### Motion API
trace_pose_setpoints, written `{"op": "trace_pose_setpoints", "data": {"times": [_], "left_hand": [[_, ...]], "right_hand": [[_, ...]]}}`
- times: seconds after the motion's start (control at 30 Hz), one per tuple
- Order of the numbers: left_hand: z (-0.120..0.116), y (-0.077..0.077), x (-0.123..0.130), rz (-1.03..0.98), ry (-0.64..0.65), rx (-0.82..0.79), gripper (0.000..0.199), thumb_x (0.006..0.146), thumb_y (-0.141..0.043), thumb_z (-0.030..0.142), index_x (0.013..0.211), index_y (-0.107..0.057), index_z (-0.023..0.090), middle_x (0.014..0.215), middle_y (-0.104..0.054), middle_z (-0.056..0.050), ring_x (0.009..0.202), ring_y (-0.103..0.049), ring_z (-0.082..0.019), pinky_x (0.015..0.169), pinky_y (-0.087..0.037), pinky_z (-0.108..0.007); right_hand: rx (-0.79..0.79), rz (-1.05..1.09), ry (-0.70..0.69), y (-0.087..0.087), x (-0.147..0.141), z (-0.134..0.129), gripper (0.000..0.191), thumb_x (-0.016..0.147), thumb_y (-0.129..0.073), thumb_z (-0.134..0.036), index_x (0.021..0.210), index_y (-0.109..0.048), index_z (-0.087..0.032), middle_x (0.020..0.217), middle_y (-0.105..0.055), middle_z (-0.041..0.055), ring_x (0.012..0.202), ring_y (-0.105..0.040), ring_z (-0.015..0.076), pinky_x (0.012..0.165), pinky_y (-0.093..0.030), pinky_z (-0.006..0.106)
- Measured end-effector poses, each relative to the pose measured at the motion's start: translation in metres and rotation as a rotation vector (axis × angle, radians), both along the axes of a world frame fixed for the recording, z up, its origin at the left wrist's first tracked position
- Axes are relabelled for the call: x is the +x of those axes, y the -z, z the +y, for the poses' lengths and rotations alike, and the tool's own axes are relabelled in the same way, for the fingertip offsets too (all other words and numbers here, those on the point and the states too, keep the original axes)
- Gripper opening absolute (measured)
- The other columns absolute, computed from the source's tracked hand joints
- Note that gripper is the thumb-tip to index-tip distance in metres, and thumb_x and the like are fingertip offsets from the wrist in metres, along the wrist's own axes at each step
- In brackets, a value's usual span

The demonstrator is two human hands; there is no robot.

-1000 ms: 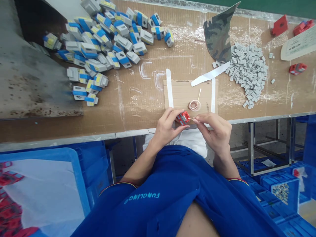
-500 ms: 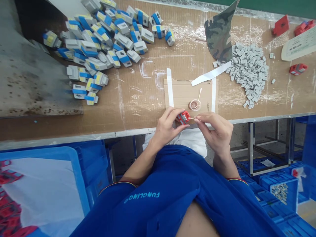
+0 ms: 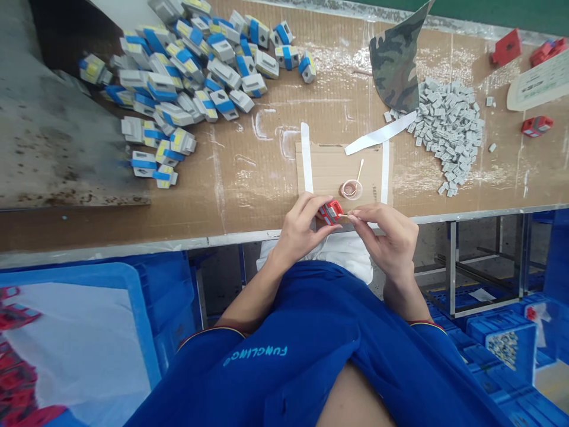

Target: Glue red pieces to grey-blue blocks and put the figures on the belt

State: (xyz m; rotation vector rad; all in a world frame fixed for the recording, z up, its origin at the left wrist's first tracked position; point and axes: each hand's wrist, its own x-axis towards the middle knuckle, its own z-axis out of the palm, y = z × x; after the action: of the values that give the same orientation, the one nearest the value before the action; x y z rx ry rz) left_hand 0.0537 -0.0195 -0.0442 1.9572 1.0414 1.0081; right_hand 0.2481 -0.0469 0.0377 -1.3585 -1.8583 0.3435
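Observation:
My left hand (image 3: 300, 228) grips a small red toy vehicle (image 3: 331, 212) with grey parts, at the table's front edge. Pinched in my right hand (image 3: 391, 236) is a thin cotton swab (image 3: 345, 215), its tip at the right end of the red toy. Just beyond the hands, a small clear cup (image 3: 351, 189) stands on a cardboard sheet (image 3: 329, 163) with white tape on both sides. A second swab (image 3: 360, 171) leans in this cup.
Many grey, blue and yellow toy bodies (image 3: 191, 65) lie at the back left. Small grey pieces (image 3: 448, 124) are heaped at the right, beside a camouflage cloth (image 3: 395, 65). A blue bin (image 3: 137, 296) with red parts is at the lower left.
The swab in my right hand has shifted very slightly left along the end of the red toy. My left hand and the toy have barely moved.

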Motion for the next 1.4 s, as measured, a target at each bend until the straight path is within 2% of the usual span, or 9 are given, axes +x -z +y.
{"op": "trace_pose_setpoints", "data": {"times": [0.63,1.1,1.27,1.4], "left_hand": [[0.000,0.003,-0.002,-0.024,0.026,-0.044,0.051,0.095,-0.082,0.040,0.139,-0.064,0.021,0.120,-0.071,-0.010,0.106,-0.073,-0.023,0.090,-0.065,-0.035],[0.001,0.003,-0.003,-0.060,0.034,-0.050,0.052,0.094,-0.083,0.041,0.138,-0.065,0.021,0.121,-0.072,-0.011,0.110,-0.074,-0.024,0.091,-0.066,-0.037],[0.002,0.004,-0.005,-0.192,0.042,-0.154,0.052,0.089,-0.089,0.036,0.135,-0.069,0.021,0.124,-0.074,-0.011,0.105,-0.075,-0.021,0.087,-0.067,-0.032],[0.002,0.007,-0.008,-0.392,0.069,-0.299,0.052,0.089,-0.089,0.031,0.136,-0.069,0.021,0.130,-0.072,-0.012,0.109,-0.077,-0.019,0.095,-0.067,-0.031]], "right_hand": [[-0.065,0.174,-0.006,0.009,0.000,0.006,0.009,0.098,-0.076,-0.017,0.096,-0.074,-0.026,0.092,-0.086,0.0005,0.082,-0.083,0.0171,0.074,-0.065,0.028],[-0.047,0.165,0.017,0.009,-0.003,0.014,0.009,0.099,-0.076,-0.018,0.095,-0.075,-0.027,0.090,-0.086,-0.0012,0.084,-0.084,0.0175,0.077,-0.067,0.029],[-0.025,0.275,0.140,0.010,0.009,0.011,0.008,0.098,-0.078,-0.021,0.101,-0.077,-0.028,0.093,-0.085,-0.0001,0.088,-0.084,0.0185,0.081,-0.068,0.032],[0.029,0.304,0.227,0.016,0.017,0.014,0.001,0.100,-0.076,-0.027,0.099,-0.077,-0.027,0.092,-0.083,0.0012,0.085,-0.081,0.0184,0.074,-0.065,0.033]]}}
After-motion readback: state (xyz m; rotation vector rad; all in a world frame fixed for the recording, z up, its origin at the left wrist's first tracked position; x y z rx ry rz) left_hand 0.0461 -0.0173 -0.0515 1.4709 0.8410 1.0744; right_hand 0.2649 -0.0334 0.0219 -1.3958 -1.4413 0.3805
